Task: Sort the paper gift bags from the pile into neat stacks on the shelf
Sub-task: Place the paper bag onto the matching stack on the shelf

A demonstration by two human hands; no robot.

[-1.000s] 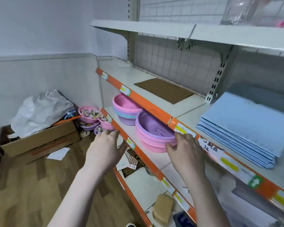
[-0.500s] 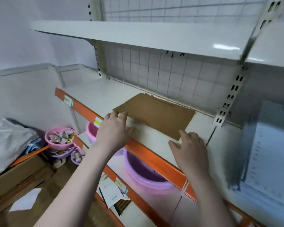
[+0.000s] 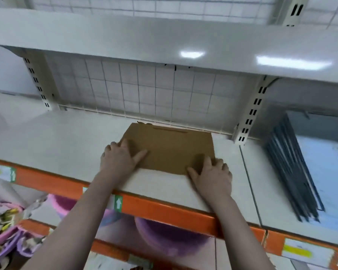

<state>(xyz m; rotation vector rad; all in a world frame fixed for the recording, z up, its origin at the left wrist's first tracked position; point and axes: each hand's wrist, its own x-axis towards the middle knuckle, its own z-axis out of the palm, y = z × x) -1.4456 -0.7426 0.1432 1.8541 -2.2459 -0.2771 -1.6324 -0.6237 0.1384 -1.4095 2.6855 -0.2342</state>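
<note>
We see two bare forearms rising from the bottom edge of the head view, each ending in a bare hand. No sleeve reaches into view on either arm; both are uncovered from the frame edge to the wrist. Our left hand (image 3: 119, 160) wears no glove, ring, watch or band that we can make out, and the same holds for our right hand (image 3: 213, 175). The fingers are short-nailed as far as the soft, slightly blurred picture lets us judge; we cannot tell whether there is any polish. The forearms are slender and smooth, with no visible marks, tattoos or bandages. Above the forearms, nothing of the body or clothing shows.
</note>
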